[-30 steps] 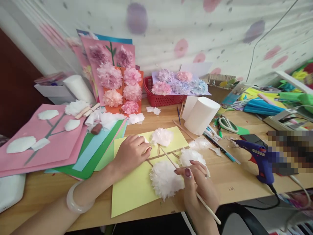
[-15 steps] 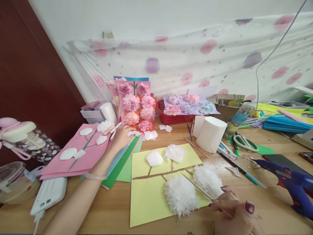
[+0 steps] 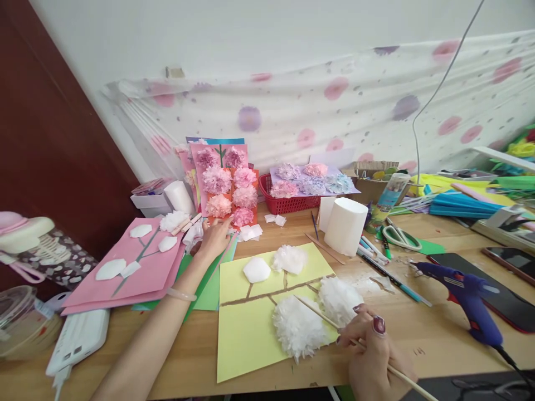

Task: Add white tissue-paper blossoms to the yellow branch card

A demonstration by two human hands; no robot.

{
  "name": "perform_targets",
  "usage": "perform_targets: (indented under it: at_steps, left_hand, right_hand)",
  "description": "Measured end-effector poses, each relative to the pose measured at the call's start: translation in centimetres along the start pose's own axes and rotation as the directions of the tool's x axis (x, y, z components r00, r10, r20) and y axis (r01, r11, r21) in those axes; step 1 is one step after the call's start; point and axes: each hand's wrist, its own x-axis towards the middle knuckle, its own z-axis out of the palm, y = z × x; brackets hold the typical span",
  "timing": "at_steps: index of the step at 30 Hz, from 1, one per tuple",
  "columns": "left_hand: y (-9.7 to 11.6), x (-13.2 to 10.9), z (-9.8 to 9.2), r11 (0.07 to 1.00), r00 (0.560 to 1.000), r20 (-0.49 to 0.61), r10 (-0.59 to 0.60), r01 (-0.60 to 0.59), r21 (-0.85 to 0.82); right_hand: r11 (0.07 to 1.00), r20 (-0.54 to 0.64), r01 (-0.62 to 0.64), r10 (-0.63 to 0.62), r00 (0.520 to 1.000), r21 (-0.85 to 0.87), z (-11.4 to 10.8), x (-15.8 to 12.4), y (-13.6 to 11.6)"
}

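Note:
My left hand (image 3: 214, 240) reaches far across the table to a small pile of white tissue pieces and clear wrap (image 3: 193, 233) beside the pink card (image 3: 137, 262); its fingers curl over the pile, and what they hold is hidden. My right hand (image 3: 370, 345) is closed on a thin wooden stick (image 3: 326, 318) that lies slanted over the yellow card (image 3: 251, 328). That card carries brown branches, three fluffy white tissue flowers (image 3: 298, 328) and one flat white tissue disc (image 3: 256, 269).
A white paper roll (image 3: 346, 225) stands behind the yellow card. A blue glue gun (image 3: 463, 292) rests at the right, near a dark phone (image 3: 507, 303). Scissors (image 3: 399, 236), pens, a red basket (image 3: 282, 203) and upright flower cards (image 3: 223, 184) line the back. A white power strip (image 3: 77, 340) lies at left.
My left hand left the yellow card, where a flat white disc now lies, and stretched to the tissue pile at back left. The view lifted and shifted; my right hand kept the stick.

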Motion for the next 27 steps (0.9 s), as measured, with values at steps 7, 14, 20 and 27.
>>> perform_targets:
  at_steps: [7, 14, 20, 27]
  left_hand:
    - [-0.4, 0.5, 0.0, 0.969, 0.985, -0.156, -0.072, 0.032, -0.246]
    - [1.0, -0.9, -2.7, 0.785, 0.997, -0.053, -0.053, 0.008, -0.619]
    - [6.5, -4.3, -3.6, 0.434, 0.895, 0.441, 0.067, 0.372, -0.82]
    - [7.9, -6.7, -2.0, 0.467, 0.753, 0.618, 0.227, 0.473, -0.748]
  right_hand:
    - [0.998, -0.023, 0.046, -0.045, 0.999, 0.038, -0.1, -0.1, 0.1]
    - [0.995, 0.044, 0.095, -0.095, 0.995, 0.009, -0.5, 0.1, 0.9]
    - [0.996, 0.052, 0.087, -0.087, 0.995, 0.008, -0.3, -0.1, 1.0]
    - [0.998, 0.19, 0.061, -0.059, 0.98, -0.006, 0.1, 0.2, 0.7]
